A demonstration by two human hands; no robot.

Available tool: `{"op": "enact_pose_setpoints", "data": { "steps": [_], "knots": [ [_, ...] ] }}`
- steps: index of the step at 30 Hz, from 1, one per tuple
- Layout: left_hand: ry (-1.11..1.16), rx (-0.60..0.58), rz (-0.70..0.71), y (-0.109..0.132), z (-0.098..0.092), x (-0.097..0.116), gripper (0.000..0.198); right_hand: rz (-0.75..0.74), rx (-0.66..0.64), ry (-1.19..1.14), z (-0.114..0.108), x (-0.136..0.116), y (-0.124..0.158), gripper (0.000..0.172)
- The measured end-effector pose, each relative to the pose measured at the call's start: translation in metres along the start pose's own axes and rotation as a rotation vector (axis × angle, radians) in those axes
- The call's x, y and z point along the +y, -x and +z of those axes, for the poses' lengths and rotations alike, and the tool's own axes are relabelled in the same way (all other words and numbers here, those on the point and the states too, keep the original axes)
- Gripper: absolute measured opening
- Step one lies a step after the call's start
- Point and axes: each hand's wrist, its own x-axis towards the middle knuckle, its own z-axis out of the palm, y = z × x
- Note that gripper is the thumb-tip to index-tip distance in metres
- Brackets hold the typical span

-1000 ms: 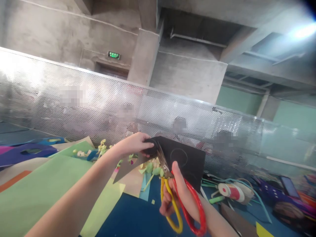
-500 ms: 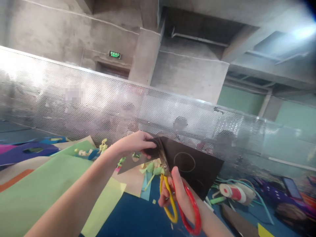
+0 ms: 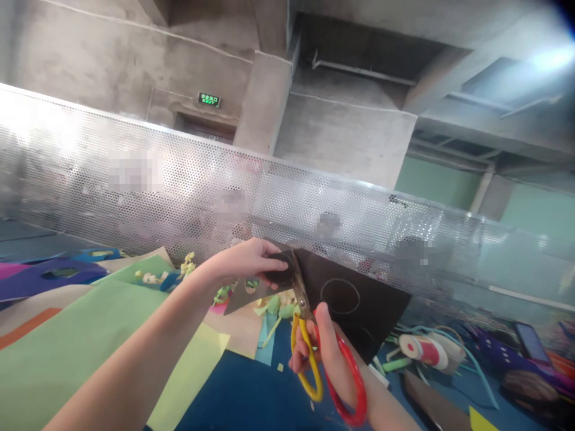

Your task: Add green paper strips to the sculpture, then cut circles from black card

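A dark sheet (image 3: 377, 305) with pale circle outlines drawn on it is held up above the table. My left hand (image 3: 258, 263) pinches its left part between thumb and fingers. My right hand (image 3: 330, 353) grips scissors (image 3: 302, 299) with one yellow and one red handle, fingers through the loops. The blades point up and away, lying across the sheet just right of my left fingers, and look nearly closed. A cut-away flap of the sheet (image 3: 245, 299) hangs down to the left of the blades.
Light green sheets (image 3: 112, 317) and purple pieces (image 3: 49, 275) lie to the left. Small green and yellow scraps (image 3: 274, 308) sit beneath the dark sheet. On the right are a thread spool (image 3: 424, 350), a phone (image 3: 532, 343) and cords. A perforated metal screen (image 3: 188, 179) stands behind the table.
The dark sheet has shifted slightly right against the scissors, and its left flap has moved right too. Both hands keep their grip.
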Motion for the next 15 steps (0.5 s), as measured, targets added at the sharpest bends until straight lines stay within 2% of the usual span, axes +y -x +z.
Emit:
{"op": "enact_pose_setpoints", "data": {
  "steps": [5, 11, 15],
  "knots": [
    [0.032, -0.028, -0.004, 0.0015, 0.0018, 0.0025, 0.016, -0.006, -0.028, -0.043, -0.0018, -0.0002, 0.0018, 0.072],
    [-0.009, 0.022, 0.003, 0.0023, 0.0054, 0.0077, 0.018, -0.085, 0.005, 0.079, -0.0047, -0.0002, 0.0003, 0.071],
    [0.0, 0.034, 0.021, 0.0012, 0.0052, 0.0049, 0.018, -0.084, -0.01, 0.156, -0.0079, -0.0025, -0.0008, 0.07]
  ]
}}
